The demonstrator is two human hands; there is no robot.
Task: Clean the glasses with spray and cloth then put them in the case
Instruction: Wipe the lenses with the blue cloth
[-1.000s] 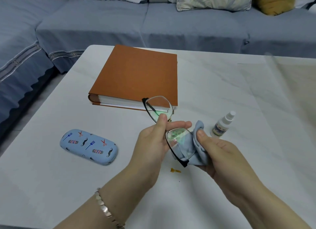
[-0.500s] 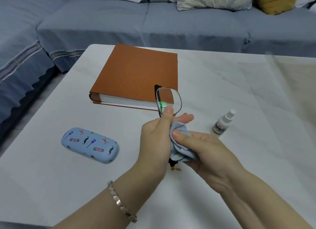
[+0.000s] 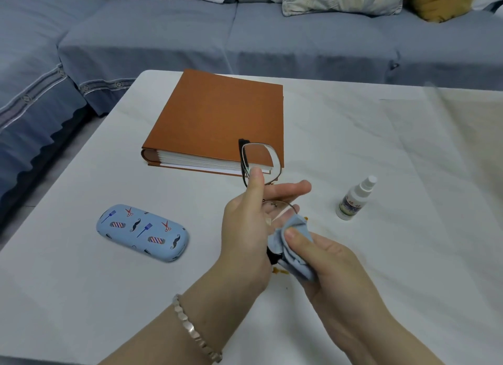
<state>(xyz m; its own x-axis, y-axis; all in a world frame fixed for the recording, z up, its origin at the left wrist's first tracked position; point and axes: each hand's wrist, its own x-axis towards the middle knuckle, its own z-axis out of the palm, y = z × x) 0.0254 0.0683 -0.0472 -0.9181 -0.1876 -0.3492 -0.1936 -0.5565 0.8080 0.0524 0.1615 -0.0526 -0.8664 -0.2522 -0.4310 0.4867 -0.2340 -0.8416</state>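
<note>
blue cloth (image 3: 298, 245) is folded over the near lens of the glasses (image 3: 260, 160), and your right hand (image 3: 329, 264) pinches it there between thumb and fingers. the frame's long axis runs away from you, with the far lens raised in front of the brown album (image 3: 217, 119). your left hand (image 3: 245, 228) grips the frame near the bridge, thumb upright against the far lens rim. the closed case (image 3: 143, 232) lies on the table (image 3: 353, 136) to the left, nearer your left hand.
</note>
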